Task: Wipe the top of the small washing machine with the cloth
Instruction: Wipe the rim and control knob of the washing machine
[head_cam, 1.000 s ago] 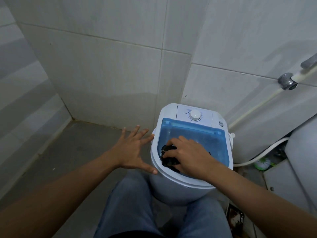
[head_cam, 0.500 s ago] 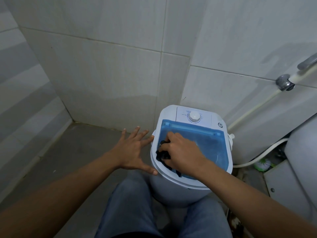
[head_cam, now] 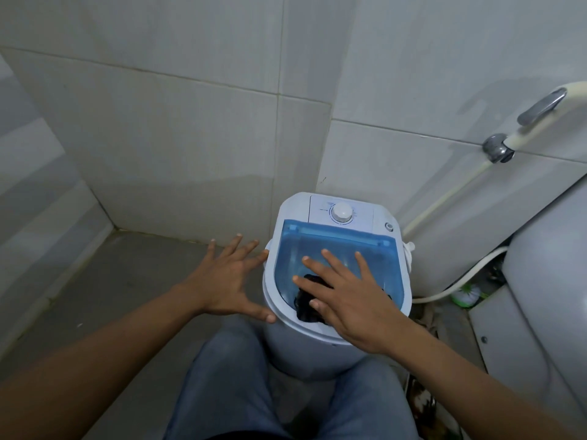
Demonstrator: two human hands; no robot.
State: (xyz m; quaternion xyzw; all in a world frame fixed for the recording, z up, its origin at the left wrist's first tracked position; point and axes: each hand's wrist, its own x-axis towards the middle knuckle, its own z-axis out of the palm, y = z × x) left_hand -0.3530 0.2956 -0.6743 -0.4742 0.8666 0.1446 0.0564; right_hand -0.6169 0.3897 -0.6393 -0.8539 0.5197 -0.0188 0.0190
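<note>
cloth (head_cam: 307,304) bunched under right hand (head_cam: 349,300), lid (head_cam: 374,249)

Home bathroom: pale wall tiles (head_cam: 190,128) meeting in a corner, grey floor (head_cam: 104,281), wall tap (head_cam: 497,147) with white hose (head_cam: 444,201), toilet (head_cam: 552,255) at right, small washer (head_cam: 333,341) on the floor, person in jeans (head_cam: 228,382).
</note>
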